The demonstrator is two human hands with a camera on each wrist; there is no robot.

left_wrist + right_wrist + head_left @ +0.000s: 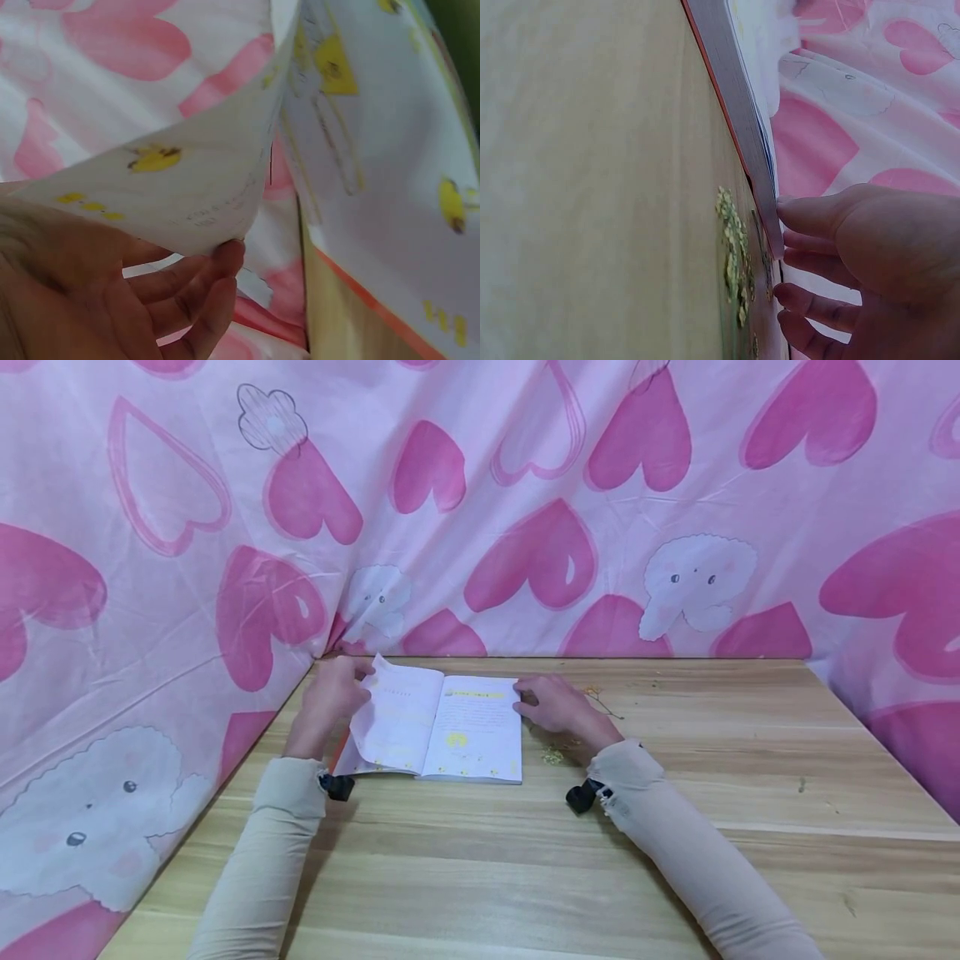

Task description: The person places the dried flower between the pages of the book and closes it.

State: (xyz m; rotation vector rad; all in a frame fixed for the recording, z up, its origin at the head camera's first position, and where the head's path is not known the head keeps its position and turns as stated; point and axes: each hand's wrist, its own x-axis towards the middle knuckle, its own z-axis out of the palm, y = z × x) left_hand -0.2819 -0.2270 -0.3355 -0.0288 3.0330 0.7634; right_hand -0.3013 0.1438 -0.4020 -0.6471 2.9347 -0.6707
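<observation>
An open book (476, 735) with white pages and small yellow pictures lies on the wooden table. At its left side my left hand (333, 697) pinches a page (397, 714) near its outer edge. That page is lifted and curved, and in the left wrist view its printed underside (202, 172) shows above the fingers (217, 300). My right hand (558, 703) grips the book's right edge near the far corner. In the right wrist view its thumb (810, 216) rests on the page edges, with the other fingers around the corner; the book's thick page block (739, 97) shows there.
Right of the book, small dried flowers (552, 755) lie on the table (480, 868), close to the right wrist. An orange-tipped sprig (596, 693) lies behind the right hand. A pink heart-patterned cloth (525, 552) hangs along the table's back and left edges.
</observation>
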